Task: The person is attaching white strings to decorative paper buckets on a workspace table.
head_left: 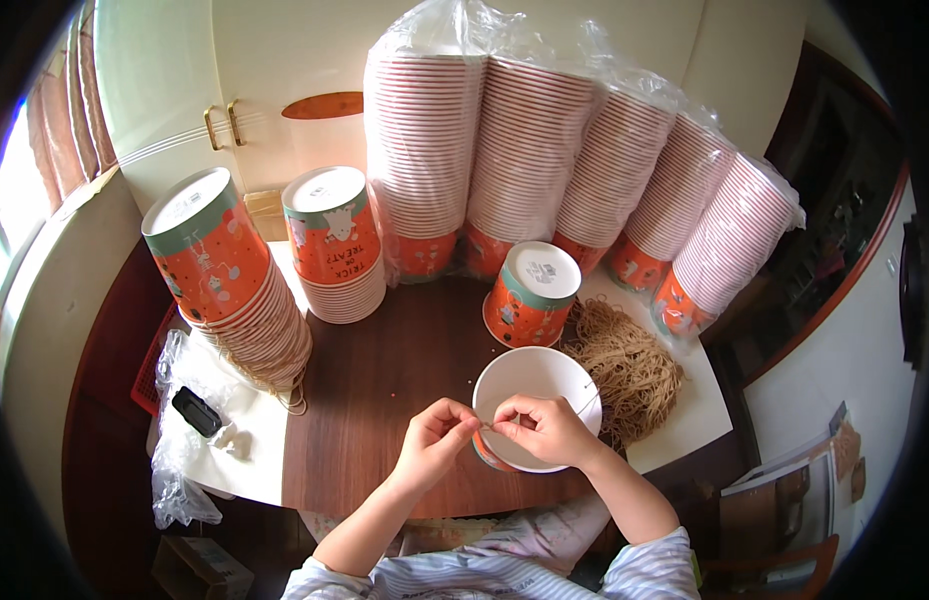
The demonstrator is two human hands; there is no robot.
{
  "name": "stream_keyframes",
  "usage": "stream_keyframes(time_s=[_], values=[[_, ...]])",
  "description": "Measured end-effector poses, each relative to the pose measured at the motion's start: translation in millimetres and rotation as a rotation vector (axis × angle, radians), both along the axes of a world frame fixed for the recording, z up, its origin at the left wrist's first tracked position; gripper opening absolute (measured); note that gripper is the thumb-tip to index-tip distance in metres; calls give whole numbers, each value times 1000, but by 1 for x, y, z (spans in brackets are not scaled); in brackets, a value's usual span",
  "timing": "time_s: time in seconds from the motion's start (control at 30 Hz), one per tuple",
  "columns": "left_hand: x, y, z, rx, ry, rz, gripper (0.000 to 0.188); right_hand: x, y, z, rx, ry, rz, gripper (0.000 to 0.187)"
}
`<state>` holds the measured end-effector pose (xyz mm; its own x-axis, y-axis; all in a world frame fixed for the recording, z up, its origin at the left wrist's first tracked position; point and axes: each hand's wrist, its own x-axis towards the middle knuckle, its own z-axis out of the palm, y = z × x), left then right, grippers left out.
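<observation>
Upright cup (519, 375): round orange-printed paper, white inside, mouth up on the brown wooden surface (374, 400), before the person
Left hand (436, 440): fingers pinched on a thin tan cord (485, 426) at the cup's left rim
Right hand (546, 430): fingers pinched on the same cord, just beside the left fingers, over the cup's mouth
Tangled tan cord heap (629, 375): just right of the cup
Inverted cup (529, 310): 1, orange-and-green paper, behind the upright cup
Inverted stacks (214, 260): 2, orange-and-green paper cups, at left
Wrapped stacks (424, 150): 5, in clear plastic, along the back
</observation>
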<state>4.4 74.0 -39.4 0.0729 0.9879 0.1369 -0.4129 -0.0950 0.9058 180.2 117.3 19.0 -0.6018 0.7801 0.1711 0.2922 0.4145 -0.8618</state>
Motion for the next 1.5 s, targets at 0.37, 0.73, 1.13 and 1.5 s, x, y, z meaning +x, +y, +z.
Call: stream_keyframes(time_s=[0.37, 0.73, 1.13, 1.5], values=[[-16, -7, 12, -74, 14, -198, 17, 4, 1, -10, -105, 43, -7, 7], [-1, -9, 24, -21, 427, 18, 8, 1, -3, -7, -64, 127, 32, 6], [5, -8, 18, 138, 440, 192, 8, 2, -2, -13, 77, 21, -30, 3], [2, -13, -4, 48, 294, 194, 6, -4, -14, -6, 285, 15, -127, 8]])
